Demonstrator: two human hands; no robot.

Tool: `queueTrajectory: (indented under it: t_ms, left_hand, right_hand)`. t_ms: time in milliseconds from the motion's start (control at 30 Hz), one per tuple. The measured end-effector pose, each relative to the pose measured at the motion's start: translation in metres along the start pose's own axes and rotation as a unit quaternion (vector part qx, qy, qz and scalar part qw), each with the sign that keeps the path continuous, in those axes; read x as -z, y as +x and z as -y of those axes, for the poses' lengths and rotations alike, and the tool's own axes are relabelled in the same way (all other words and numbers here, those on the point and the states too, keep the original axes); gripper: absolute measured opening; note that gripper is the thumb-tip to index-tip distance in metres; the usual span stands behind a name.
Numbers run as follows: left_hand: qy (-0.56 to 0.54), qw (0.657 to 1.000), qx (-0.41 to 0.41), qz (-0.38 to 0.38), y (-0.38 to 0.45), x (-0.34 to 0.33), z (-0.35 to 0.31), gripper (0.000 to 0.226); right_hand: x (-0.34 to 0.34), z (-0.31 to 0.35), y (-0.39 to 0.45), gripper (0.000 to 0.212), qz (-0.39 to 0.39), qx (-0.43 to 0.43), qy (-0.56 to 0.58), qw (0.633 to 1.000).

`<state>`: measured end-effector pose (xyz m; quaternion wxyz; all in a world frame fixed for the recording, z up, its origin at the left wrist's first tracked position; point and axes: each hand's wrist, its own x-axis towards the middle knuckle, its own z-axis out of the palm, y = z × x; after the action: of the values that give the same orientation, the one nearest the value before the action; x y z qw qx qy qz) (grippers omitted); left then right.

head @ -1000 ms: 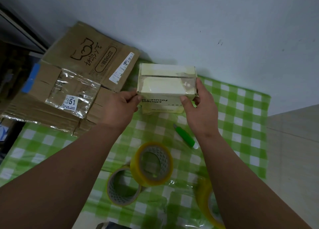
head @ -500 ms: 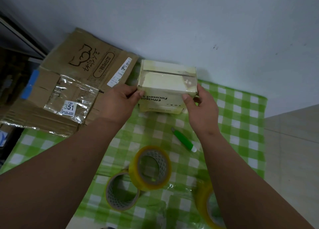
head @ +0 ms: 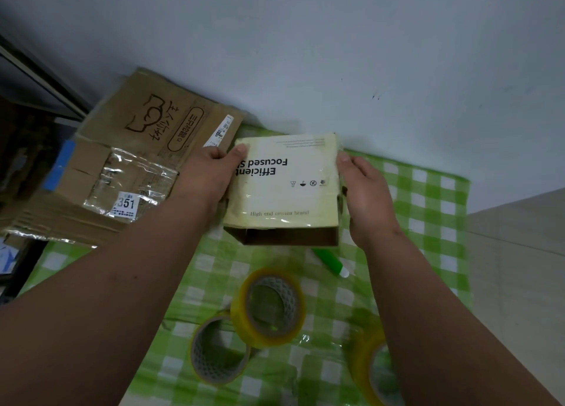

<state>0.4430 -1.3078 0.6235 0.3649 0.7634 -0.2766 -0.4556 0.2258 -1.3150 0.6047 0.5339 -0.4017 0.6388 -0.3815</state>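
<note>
Holding the box (head: 284,188) between both hands over the far end of the cloth (head: 428,210), near the wall. Printed face is tilted up at me, text upside down; can't tell if the lower edge touches the cloth. Left hand (head: 208,176) grips the left edge, thumb on the printed face. Right hand (head: 367,197) grips the right side, thumb at the top corner. Green cutter (head: 330,260) lies just below the box's right corner. Two tape rolls (head: 269,308) sit nearer me, touching; a third roll (head: 370,372) is partly under my right forearm. Flat cardboard (head: 137,161) lies left of the box.
</note>
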Motion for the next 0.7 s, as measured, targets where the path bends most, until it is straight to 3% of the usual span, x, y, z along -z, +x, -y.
queueTrajectory:
  t_ms: [133,267,433,633,700]
  left_hand:
    - [0.001,0.999,0.037,-0.001,0.003,0.002,0.0,0.033]
    - [-0.008,0.998,0.061,0.033,0.008,0.007,-0.006,0.028]
    - [-0.036,0.986,0.09,0.137,0.014,0.011,-0.019,0.019]
    - [-0.046,0.974,0.078,0.206,0.031,0.023,-0.032,0.076]
    - [-0.003,0.972,0.05,0.23,0.034,0.023,-0.037,0.071]
  right_hand:
    - [0.002,0.004,0.002,0.037,0.068,-0.092,0.037,0.993]
    - [0.006,-0.001,0.004,0.017,0.084,-0.122,0.04,0.988]
    - [0.0,-0.004,0.008,0.023,0.063,-0.172,0.095,0.979]
    - [-0.009,-0.007,0.01,0.051,0.048,-0.245,0.148,0.957]
    - [-0.014,-0.008,0.01,0.054,0.049,-0.27,0.172,0.946]
